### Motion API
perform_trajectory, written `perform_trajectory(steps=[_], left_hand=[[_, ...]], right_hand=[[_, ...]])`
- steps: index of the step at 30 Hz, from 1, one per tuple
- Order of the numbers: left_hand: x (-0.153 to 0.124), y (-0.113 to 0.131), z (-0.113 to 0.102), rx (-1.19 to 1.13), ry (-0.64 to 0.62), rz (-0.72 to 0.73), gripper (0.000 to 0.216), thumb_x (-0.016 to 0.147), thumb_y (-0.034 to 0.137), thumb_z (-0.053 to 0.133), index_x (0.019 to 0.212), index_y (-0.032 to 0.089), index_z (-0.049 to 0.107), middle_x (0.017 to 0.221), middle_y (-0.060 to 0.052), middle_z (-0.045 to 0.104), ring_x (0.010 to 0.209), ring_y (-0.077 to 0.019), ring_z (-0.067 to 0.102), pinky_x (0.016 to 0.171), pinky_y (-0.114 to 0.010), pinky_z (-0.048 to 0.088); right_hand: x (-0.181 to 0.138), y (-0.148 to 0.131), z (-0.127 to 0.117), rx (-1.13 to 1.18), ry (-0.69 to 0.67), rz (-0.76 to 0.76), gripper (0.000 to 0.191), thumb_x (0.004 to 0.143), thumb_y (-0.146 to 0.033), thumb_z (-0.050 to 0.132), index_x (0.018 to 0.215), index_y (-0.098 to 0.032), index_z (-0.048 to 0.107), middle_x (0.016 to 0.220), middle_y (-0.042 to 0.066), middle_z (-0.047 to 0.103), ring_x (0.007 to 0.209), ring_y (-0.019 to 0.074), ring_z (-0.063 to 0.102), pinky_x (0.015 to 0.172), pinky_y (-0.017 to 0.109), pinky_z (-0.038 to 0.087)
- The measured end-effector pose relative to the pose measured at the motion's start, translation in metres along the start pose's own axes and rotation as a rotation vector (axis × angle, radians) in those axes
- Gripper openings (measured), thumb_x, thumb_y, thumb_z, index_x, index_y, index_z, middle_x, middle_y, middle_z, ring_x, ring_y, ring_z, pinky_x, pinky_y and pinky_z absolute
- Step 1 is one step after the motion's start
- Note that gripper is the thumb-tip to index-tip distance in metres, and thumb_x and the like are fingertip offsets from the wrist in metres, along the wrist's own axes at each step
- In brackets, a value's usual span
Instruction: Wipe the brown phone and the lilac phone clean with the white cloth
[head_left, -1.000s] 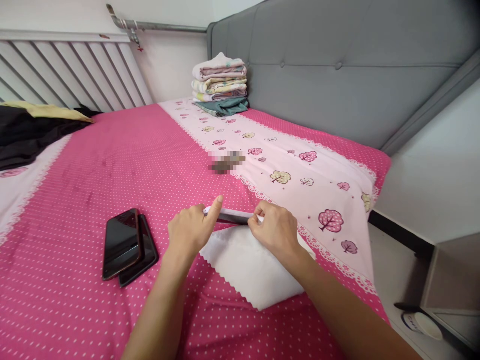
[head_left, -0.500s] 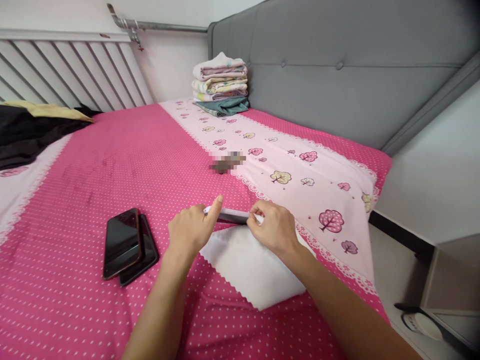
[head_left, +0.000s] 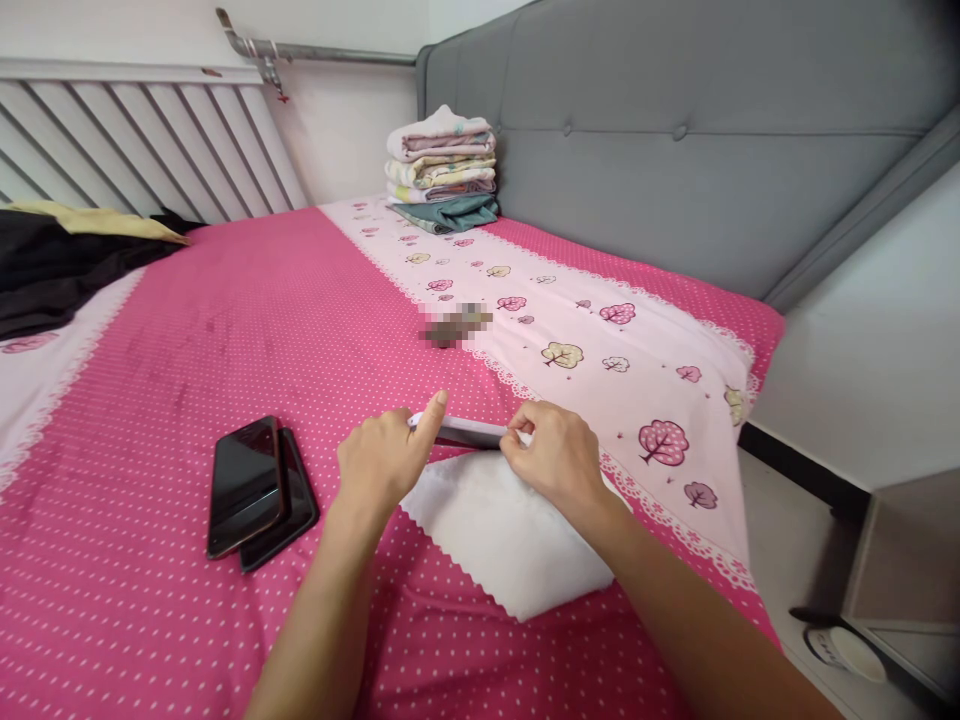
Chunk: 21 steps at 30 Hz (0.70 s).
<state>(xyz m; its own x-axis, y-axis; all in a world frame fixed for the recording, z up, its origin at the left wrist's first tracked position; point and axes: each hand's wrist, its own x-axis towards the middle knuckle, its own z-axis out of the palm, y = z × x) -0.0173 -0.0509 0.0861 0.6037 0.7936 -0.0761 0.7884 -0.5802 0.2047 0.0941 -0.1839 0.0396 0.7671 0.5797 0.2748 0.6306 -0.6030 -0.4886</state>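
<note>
My left hand (head_left: 386,450) is closed on the left end of a slim phone (head_left: 472,430), with its thumb pointing up. The phone is tilted so that mostly its pale lilac edge and a dark strip of its face show. At the phone's right end, my right hand (head_left: 555,450) pinches a bit of white cloth against the edge. The rest of that white cloth (head_left: 517,540), with a zigzag border, spreads on the bed below both hands. Left of my left hand, a dark phone (head_left: 244,485) lies partly over another black phone (head_left: 300,510).
The pink dotted bedspread (head_left: 247,330) lies under everything. A small blurred-out item (head_left: 456,326) sits beyond my hands. Folded fabrics (head_left: 442,165) are stacked by the grey headboard (head_left: 675,130). Dark clothing (head_left: 67,260) lies at far left, near a white radiator (head_left: 150,140).
My right hand has slid slightly to the right along the phone's edge, with the cloth in its fingers. My left hand and the phone look nearly still.
</note>
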Motion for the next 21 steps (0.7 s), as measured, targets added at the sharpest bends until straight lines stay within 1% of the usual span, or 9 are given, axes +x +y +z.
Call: perform_trajectory(steps=[5, 9, 13, 17, 19, 21], left_hand=[[0.0, 0.0, 0.0, -0.006, -0.012, 0.003, 0.077, 0.082, 0.072, 0.011, 0.069, 0.018, 0.064, 0.078, -0.018, 0.068, 0.083, -0.0386, 0.063, 0.068, -0.042, 0.044], [0.0, 0.001, 0.0, -0.009, -0.017, 0.003, 0.076, 0.082, 0.072, 0.01, 0.068, 0.018, 0.063, 0.077, -0.017, 0.068, 0.082, -0.0379, 0.063, 0.068, -0.041, 0.043], [0.0, 0.001, -0.001, -0.007, -0.014, -0.002, 0.076, 0.082, 0.072, 0.011, 0.069, 0.018, 0.063, 0.078, -0.018, 0.068, 0.083, -0.0385, 0.063, 0.068, -0.042, 0.043], [-0.001, 0.001, -0.001, 0.004, -0.01, 0.008, 0.076, 0.082, 0.071, 0.011, 0.07, 0.018, 0.064, 0.078, -0.018, 0.068, 0.083, -0.0384, 0.063, 0.068, -0.041, 0.043], [-0.001, 0.002, -0.001, 0.01, -0.004, 0.015, 0.076, 0.082, 0.071, 0.012, 0.072, 0.017, 0.065, 0.079, -0.018, 0.068, 0.083, -0.0379, 0.063, 0.067, -0.04, 0.043], [-0.002, 0.002, -0.002, 0.014, 0.0, 0.022, 0.076, 0.082, 0.071, 0.013, 0.073, 0.017, 0.066, 0.081, -0.018, 0.069, 0.083, -0.0376, 0.063, 0.067, -0.04, 0.044]], right_hand=[[0.005, 0.006, -0.005, -0.07, -0.096, 0.102, 0.009, 0.069, -0.022, 0.056, 0.07, -0.023, 0.064, 0.075, 0.002, 0.068, 0.07, 0.0187, 0.06, 0.056, 0.026, 0.034], [0.009, 0.011, -0.007, -0.065, -0.093, 0.129, 0.01, 0.07, -0.021, 0.057, 0.07, -0.023, 0.067, 0.077, 0.003, 0.07, 0.072, 0.02, 0.062, 0.057, 0.027, 0.037], [0.01, 0.013, -0.005, 0.087, -0.055, 0.041, 0.013, 0.072, -0.02, 0.057, 0.075, -0.023, 0.069, 0.079, 0.001, 0.071, 0.075, 0.0182, 0.064, 0.065, 0.027, 0.043], [0.009, 0.011, -0.002, 0.308, 0.019, -0.049, 0.016, 0.076, -0.022, 0.056, 0.088, -0.022, 0.067, 0.083, 0.001, 0.071, 0.077, 0.0166, 0.065, 0.071, 0.027, 0.047], [0.008, 0.009, 0.0, 0.387, 0.056, -0.068, 0.014, 0.076, -0.025, 0.056, 0.086, -0.022, 0.066, 0.08, 0.001, 0.071, 0.073, 0.016, 0.065, 0.069, 0.027, 0.048], [0.007, 0.007, 0.001, 0.434, 0.072, -0.08, 0.011, 0.076, -0.027, 0.056, 0.079, -0.022, 0.065, 0.075, 0.0, 0.07, 0.068, 0.0153, 0.063, 0.066, 0.026, 0.048]])
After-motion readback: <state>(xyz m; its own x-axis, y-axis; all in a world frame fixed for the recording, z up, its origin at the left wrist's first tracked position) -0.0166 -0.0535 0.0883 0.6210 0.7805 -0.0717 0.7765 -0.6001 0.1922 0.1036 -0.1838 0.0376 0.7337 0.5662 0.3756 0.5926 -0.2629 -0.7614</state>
